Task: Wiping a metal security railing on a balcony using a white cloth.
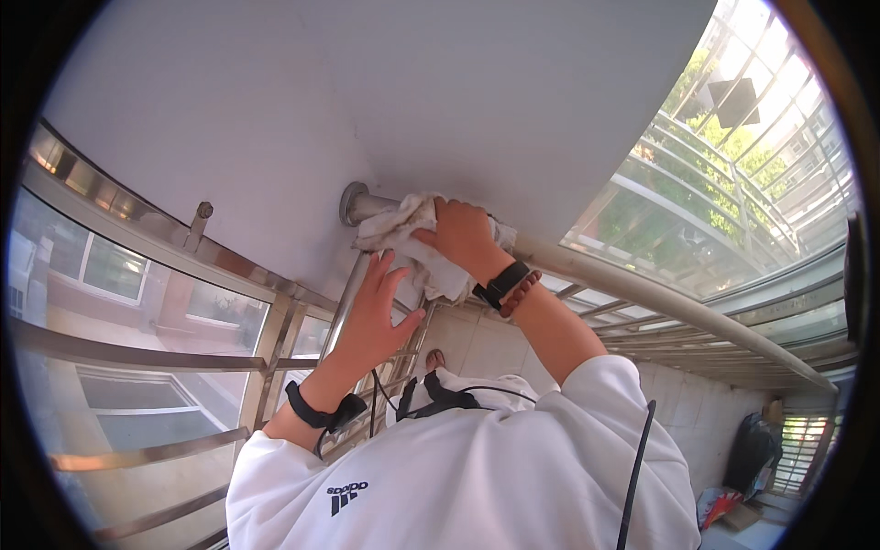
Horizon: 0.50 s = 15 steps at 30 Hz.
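Note:
A white cloth [440,268] with grey stains is draped over a pale handrail [619,289] close to the wall. My right hand [460,234] grips the cloth from above, thumb toward the left, and covers part of the rail. To the left, the rail meets the wall at a round metal flange [354,203]. My left hand [375,316] is raised just below and left of the cloth, fingers spread, with nothing in it. Its fingertips come near the cloth's lower left edge; I cannot tell whether they touch. Behind that hand runs an upright metal post [350,289].
Metal window bars [137,354] curve along the left. Railing bars [660,330] run below the handrail. A window with a metal grille [735,151] lies at upper right. A dark bag [753,443] and other items rest on the floor at lower right. A black cable [636,474] crosses my shirt.

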Each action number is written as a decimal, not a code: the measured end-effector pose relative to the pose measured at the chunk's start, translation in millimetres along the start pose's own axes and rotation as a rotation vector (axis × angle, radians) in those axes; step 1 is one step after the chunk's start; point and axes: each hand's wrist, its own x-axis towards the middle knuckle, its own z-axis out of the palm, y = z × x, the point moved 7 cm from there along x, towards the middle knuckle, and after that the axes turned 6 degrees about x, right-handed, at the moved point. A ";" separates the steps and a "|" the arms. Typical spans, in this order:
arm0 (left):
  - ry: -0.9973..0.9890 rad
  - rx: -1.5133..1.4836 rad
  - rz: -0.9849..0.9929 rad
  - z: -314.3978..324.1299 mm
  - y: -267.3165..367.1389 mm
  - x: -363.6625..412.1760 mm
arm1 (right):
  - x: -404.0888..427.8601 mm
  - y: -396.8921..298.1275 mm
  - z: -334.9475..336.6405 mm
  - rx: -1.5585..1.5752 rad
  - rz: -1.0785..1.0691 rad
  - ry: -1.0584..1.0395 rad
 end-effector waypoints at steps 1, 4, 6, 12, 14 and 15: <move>0.029 0.005 -0.004 3.9 1.2 2.6 | -16.0 8.1 -4.7 -0.074 0.002 -0.036; 0.065 0.064 0.041 21.0 15.7 2.5 | -59.7 45.7 -19.5 -0.205 -0.018 -0.058; -0.022 0.022 0.006 43.5 15.8 -2.2 | -89.5 68.5 -38.0 -0.259 -0.040 -0.051; -0.270 0.144 -0.139 121.2 -46.4 -64.0 | -136.7 117.1 -79.3 -0.259 -0.001 -0.060; -0.340 0.158 -0.200 134.9 -59.2 -98.4 | -136.4 111.8 -74.5 -0.353 0.067 -0.076; -0.326 0.104 -0.249 135.4 -66.1 -108.2 | -131.5 108.2 -68.3 -0.359 0.057 -0.088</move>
